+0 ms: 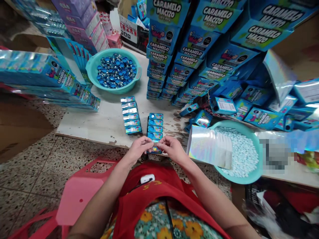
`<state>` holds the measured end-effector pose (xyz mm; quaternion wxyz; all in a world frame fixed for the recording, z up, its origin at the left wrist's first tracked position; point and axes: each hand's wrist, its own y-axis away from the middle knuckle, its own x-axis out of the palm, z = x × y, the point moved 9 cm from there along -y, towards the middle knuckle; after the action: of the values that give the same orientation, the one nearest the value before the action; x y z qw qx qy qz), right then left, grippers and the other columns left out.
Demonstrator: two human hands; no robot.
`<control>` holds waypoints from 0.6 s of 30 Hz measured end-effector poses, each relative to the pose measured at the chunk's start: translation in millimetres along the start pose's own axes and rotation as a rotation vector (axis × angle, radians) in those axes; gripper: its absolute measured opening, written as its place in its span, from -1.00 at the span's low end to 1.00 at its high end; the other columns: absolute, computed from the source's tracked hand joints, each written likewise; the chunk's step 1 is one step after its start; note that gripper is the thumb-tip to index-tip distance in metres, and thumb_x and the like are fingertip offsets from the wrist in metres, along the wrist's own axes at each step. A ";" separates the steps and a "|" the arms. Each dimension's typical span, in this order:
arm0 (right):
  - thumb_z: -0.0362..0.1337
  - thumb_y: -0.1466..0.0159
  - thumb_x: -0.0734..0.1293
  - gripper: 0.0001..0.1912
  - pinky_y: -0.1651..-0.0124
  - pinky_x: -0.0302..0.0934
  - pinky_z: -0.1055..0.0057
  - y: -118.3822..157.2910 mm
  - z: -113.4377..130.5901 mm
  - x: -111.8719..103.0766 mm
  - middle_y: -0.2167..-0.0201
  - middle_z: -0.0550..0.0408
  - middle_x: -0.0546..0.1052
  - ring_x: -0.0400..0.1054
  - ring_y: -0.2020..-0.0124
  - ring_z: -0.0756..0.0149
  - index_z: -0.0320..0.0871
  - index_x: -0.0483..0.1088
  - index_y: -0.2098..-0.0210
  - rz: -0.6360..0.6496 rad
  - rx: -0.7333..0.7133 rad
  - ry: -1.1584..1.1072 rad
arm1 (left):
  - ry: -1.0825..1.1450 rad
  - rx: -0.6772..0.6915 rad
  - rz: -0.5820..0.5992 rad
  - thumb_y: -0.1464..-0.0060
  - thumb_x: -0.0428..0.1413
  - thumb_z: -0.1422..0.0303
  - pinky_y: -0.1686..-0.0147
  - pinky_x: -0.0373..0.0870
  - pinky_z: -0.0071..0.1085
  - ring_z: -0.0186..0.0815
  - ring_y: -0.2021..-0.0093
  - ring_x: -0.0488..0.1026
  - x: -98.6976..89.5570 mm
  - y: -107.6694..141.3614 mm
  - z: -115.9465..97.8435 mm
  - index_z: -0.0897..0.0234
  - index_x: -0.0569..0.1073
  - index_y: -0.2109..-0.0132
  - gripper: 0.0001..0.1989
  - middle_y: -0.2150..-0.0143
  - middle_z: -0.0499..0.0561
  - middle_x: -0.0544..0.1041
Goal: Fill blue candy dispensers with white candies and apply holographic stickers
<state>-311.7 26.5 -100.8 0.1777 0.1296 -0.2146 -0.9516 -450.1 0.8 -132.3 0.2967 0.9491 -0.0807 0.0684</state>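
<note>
A row of small blue candy boxes [156,122] lies at the table's front edge, several of them showing a round opening on top. Over the near end of this row my left hand [140,148] and my right hand [172,149] meet, fingertips almost touching. Both are closed in a pinch. Whatever lies between their fingertips is too small to make out. Just to the left stands a second row of blue boxes [131,117], whose tops are partly covered by shiny film.
A turquoise basin [89,71] holds small blue-and-silver round tins. At right, another basin [259,162] contains pale candies, with iridescent sheets [203,144] across its rim. Tall stacks of blue boxes [161,43] line the back. A pink stool [79,196] stands left.
</note>
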 end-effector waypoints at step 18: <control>-0.24 -0.15 0.33 -0.87 0.33 0.15 0.40 -48.1 -2.5 -5.3 0.35 0.01 0.37 0.31 0.26 0.21 -0.10 0.49 0.48 -0.392 -0.062 0.682 | -0.730 0.084 -0.423 -0.07 -0.01 0.35 0.42 0.17 -0.44 -0.30 0.43 0.40 -36.0 -33.7 -11.0 0.26 0.51 0.32 -0.80 0.45 0.01 0.51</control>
<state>-319.6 68.3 -124.0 0.0576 0.4714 -0.0854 -0.8759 -479.7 38.5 -148.4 0.2173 0.9180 0.0188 -0.3312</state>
